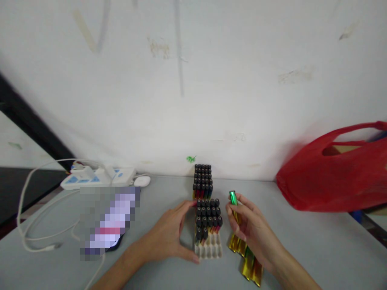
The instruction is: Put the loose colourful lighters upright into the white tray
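A white slotted tray (208,253) stands on the table, its back rows filled with upright black-capped tubes (209,221) and its front pockets bare. My left hand (169,233) spans the tray's left side, thumb at the front corner and fingers by the back tubes. Held upright to the right of the tray is a shiny green-and-gold tube (232,197), pinched between the thumb and fingers of my right hand (248,221). Several gold metallic tubes (248,266) lie beneath and in front of that hand, partly covered by it.
Behind the tray, against the wall, stands another block of black-capped tubes (202,177). On the left are a white power strip (98,177) with cables, a white earbud-like case (142,181) and a blurred-out phone (113,225). A red bag (329,173) sits at the right.
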Demonstrator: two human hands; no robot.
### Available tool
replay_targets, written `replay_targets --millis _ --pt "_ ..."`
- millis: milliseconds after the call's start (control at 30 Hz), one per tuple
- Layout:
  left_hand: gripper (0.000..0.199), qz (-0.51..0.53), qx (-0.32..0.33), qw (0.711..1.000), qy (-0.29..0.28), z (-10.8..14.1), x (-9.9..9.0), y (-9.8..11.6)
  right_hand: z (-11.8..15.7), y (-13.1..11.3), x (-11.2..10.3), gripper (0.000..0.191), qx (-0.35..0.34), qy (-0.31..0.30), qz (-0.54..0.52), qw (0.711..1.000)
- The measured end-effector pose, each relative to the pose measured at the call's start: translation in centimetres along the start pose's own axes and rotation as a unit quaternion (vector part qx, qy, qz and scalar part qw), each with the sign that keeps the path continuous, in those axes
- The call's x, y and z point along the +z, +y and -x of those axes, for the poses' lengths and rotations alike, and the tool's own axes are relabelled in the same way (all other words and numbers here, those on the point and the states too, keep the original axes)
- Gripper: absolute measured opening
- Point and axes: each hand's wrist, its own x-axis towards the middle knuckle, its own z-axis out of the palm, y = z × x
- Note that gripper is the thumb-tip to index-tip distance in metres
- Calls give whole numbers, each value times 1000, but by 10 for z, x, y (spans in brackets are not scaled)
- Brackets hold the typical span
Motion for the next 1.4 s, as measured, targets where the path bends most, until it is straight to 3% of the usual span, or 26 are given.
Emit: replay_targets --millis 167,400,633,867,1200,1400 --pt "124 -10 -4 1000 -2 0 -1 3 1 -4 -3 29 20 -70 -1 997" --pt "121 -4 4 1000 2 0 0 0 -3 -2 -6 61 65 -112 0 992" --pt "124 -8 16 1000 13 1 1 -1 -6 5 -8 69 81 -126 22 989" --pt "126 -4 10 1000 10 1 1 -3 -5 6 -5 74 98 -102 44 989" --pt "125 -19 0 1000 -1 1 0 -2 1 11 2 66 107 -32 95 989" --pt "123 -6 15 1000 6 0 1 -2 2 14 3 61 53 -10 111 992"
